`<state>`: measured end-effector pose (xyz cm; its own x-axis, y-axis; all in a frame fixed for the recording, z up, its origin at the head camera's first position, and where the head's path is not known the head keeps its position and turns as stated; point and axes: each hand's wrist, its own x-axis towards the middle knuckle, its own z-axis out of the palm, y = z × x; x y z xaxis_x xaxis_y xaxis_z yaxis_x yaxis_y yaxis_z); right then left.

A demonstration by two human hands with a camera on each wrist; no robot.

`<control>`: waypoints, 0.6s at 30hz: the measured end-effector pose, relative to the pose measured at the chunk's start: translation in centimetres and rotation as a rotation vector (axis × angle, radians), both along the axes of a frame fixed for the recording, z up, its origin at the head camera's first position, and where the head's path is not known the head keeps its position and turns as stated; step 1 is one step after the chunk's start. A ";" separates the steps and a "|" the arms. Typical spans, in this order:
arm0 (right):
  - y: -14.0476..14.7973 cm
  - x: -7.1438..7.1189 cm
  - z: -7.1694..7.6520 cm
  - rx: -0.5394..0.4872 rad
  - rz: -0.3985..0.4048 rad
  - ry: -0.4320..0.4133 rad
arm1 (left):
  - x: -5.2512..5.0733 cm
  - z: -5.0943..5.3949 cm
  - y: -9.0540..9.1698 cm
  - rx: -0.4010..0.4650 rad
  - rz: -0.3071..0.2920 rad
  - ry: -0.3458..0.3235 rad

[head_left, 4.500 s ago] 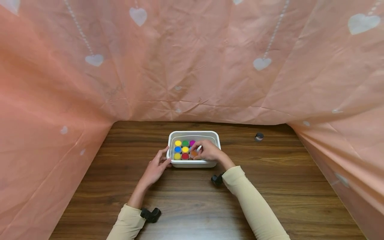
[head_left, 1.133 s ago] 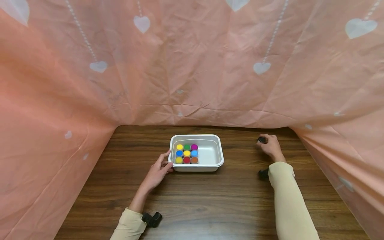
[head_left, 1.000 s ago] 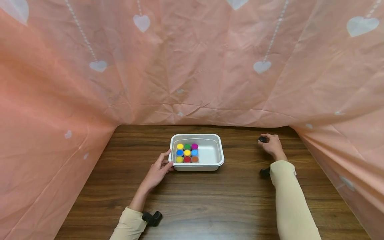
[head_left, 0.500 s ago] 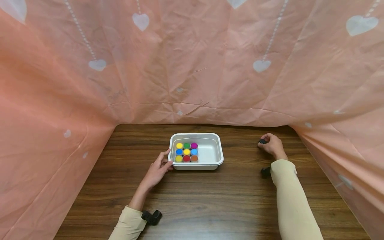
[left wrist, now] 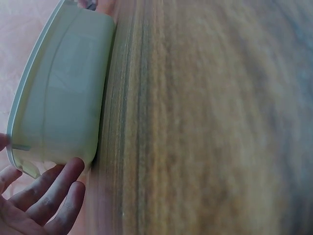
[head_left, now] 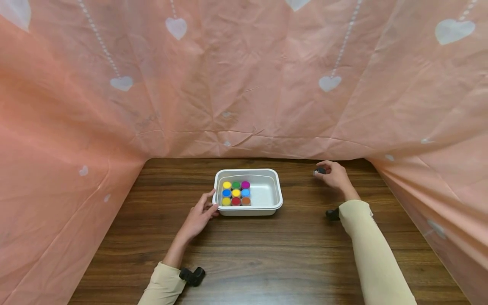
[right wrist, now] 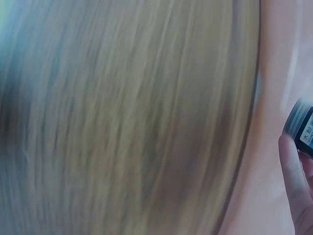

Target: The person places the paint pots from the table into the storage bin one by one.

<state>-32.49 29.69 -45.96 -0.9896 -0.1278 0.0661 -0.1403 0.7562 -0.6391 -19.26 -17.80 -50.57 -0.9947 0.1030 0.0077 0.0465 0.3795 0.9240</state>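
Note:
My left hand (head_left: 199, 217) holds the left end of a white plastic tub (head_left: 263, 212), thumb at the front rim. In the left wrist view several fingers (left wrist: 51, 198) bend against the tub's end wall (left wrist: 68, 88). Inside the tub, small paint jars (head_left: 236, 193) with yellow, green, purple, blue, red and brown tops stand in rows at the left. To the right of the tub, my right hand (head_left: 335, 176) pinches a small paint jar (head_left: 319, 170) with a black lid. The right wrist view shows that labelled jar (right wrist: 301, 127) at its right edge, tilted.
The tub stands on a dark wooden table (head_left: 244, 250). A pink cloth with white hearts (head_left: 251, 101) hangs behind the table and along both sides. Bare tub floor (head_left: 263, 195) shows to the right of the jars.
The right hand left the tub, took the black-lidded jar from the table at the right, and in the last half second carried it left. The left hand stays on the tub.

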 end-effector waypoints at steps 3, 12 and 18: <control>-1.0 0.2 0.5 -0.014 0.022 -0.001 | 0.1 0.1 0.1 -0.002 0.004 0.001; -3.0 0.6 1.7 -0.017 0.057 0.089 | 0.1 0.1 0.1 0.005 0.004 0.000; -3.5 0.5 1.9 -0.027 0.057 0.147 | 0.0 0.0 0.0 0.005 -0.002 0.001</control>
<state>-32.00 26.16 -44.04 -0.9602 -0.1794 0.2140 -0.2759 0.7271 -0.6286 -19.23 -17.83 -50.53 -0.9944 0.1052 0.0090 0.0481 0.3749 0.9258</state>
